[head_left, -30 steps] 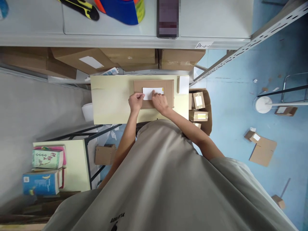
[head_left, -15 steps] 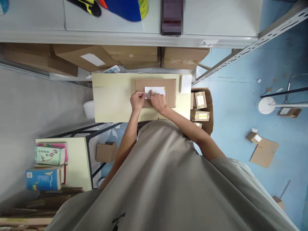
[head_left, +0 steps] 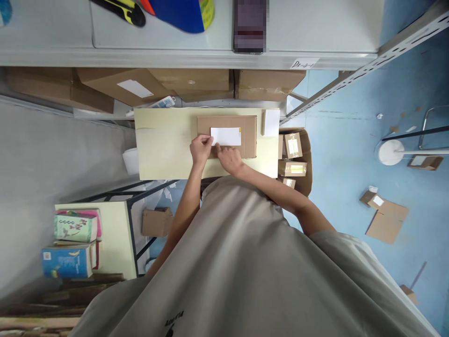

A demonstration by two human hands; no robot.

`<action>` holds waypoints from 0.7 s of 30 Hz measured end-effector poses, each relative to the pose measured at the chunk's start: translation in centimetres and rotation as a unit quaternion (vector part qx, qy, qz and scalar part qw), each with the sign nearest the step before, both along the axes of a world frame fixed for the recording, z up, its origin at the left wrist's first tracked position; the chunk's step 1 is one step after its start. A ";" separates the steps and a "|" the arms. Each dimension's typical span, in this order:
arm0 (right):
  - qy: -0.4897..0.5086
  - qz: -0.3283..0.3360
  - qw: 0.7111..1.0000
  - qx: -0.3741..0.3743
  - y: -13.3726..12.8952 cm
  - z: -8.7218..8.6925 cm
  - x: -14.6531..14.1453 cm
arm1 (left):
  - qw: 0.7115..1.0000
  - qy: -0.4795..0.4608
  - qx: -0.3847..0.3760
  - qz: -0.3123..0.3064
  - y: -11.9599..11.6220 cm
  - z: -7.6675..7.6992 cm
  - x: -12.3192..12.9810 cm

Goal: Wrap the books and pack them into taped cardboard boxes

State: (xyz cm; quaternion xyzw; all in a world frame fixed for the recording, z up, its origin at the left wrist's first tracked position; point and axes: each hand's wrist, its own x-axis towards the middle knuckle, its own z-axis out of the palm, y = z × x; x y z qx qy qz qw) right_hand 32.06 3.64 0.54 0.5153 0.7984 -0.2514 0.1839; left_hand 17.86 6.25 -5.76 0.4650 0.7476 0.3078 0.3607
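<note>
A flat brown cardboard box point(head_left: 249, 135) lies on the pale yellow table point(head_left: 164, 140) in front of me. On its top is a white label point(head_left: 226, 135) with a small yellow mark at its upper right corner. My left hand point(head_left: 201, 148) pinches the label's left edge between thumb and fingers. Just below the label's lower edge, my right hand point(head_left: 229, 159) rests over the near side of the box. Its index finger points at the lower left of the label, and its other fingers are curled with nothing visible in them.
A white stack point(head_left: 271, 123) sits at the table's right end. Beside the table, an open carton point(head_left: 307, 164) holds small boxes. Above runs a grey shelf point(head_left: 196, 57) bearing a utility knife point(head_left: 126, 10); brown cartons point(head_left: 191, 82) stand beneath it. Books point(head_left: 68, 260) lie lower left.
My right hand has moved down toward me, off the label's face to its lower edge. My left hand stays at the label's left edge.
</note>
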 end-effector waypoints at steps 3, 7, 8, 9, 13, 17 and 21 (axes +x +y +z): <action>0.010 -0.016 1.000 0.019 2.1 -0.1 -0.1 | 1.000 0.001 0.001 -0.001 0.1 0.0 0.1; 0.023 -0.034 0.999 0.029 5.0 -0.1 -0.8 | 1.000 -0.001 -0.006 0.005 0.2 0.0 0.1; 0.028 -0.037 0.999 0.029 5.2 0.0 -1.0 | 1.000 -0.002 -0.005 0.008 0.2 0.0 0.1; 0.033 -0.038 0.998 0.028 5.2 0.0 -1.1 | 1.000 -0.002 -0.003 0.011 0.1 0.0 0.1; 0.036 -0.029 0.999 0.005 2.9 0.1 -1.1 | 0.999 0.017 0.015 0.028 -0.2 -0.2 -0.1; 0.031 -0.012 0.999 -0.021 0.3 0.3 -0.7 | 0.997 0.036 0.006 0.063 -0.4 -0.3 -0.4; 0.041 -0.021 0.999 -0.006 1.6 0.0 -1.2 | 0.998 -0.003 -0.018 0.067 -0.1 -0.2 -1.0</action>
